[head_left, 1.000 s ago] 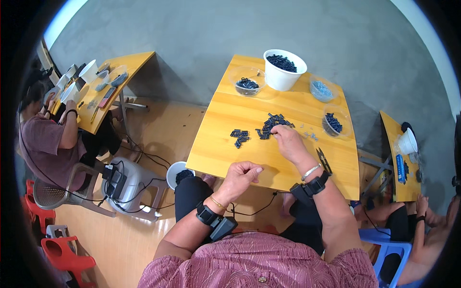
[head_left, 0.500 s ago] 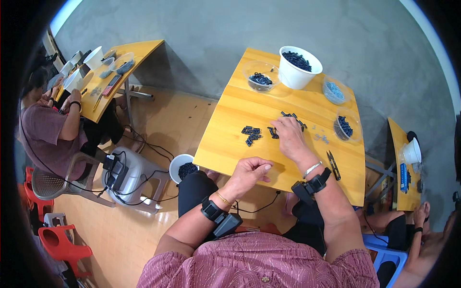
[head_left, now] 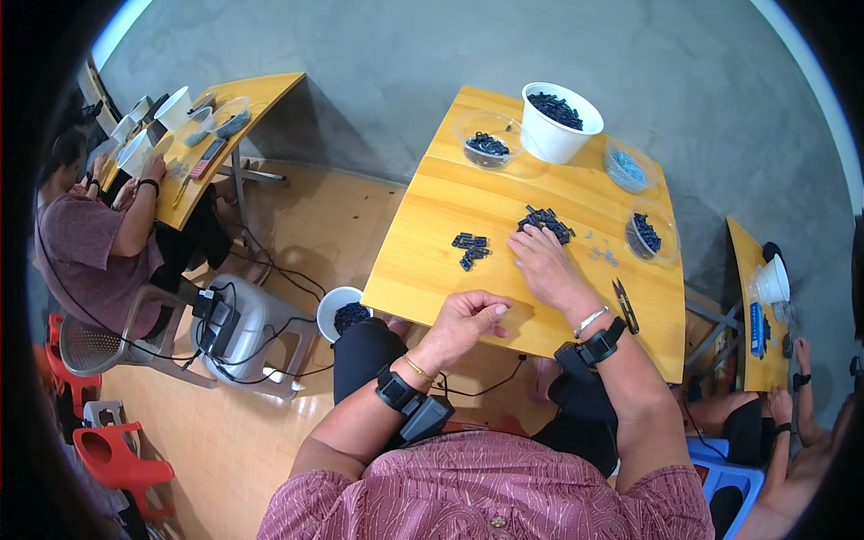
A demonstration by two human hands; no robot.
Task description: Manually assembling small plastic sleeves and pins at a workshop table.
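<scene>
My right hand (head_left: 551, 270) reaches over the table, its outstretched fingertips touching the near edge of a pile of small black plastic parts (head_left: 547, 220). A smaller group of black parts (head_left: 471, 248) lies to its left. Held back near the table's front edge, my left hand (head_left: 468, 326) is closed, thumb against curled fingers; whatever is inside it is hidden. Small clear pieces (head_left: 605, 256) are scattered to the right of the pile. Black thread snips (head_left: 625, 306) lie beyond my right wrist.
Along the back of the wooden table (head_left: 423, 207) stand a white bucket of black parts (head_left: 549, 144), a clear bowl of black parts (head_left: 487, 155) and a bowl of bluish pieces (head_left: 627, 167). Another bowl (head_left: 646, 236) sits right. A white pail (head_left: 340, 301) is by my leg. Co-workers sit either side.
My right hand has drawn back slightly toward me, uncovering more of the pile. The black parts near its fingertips now sit with the pile. My left hand has hardly moved.
</scene>
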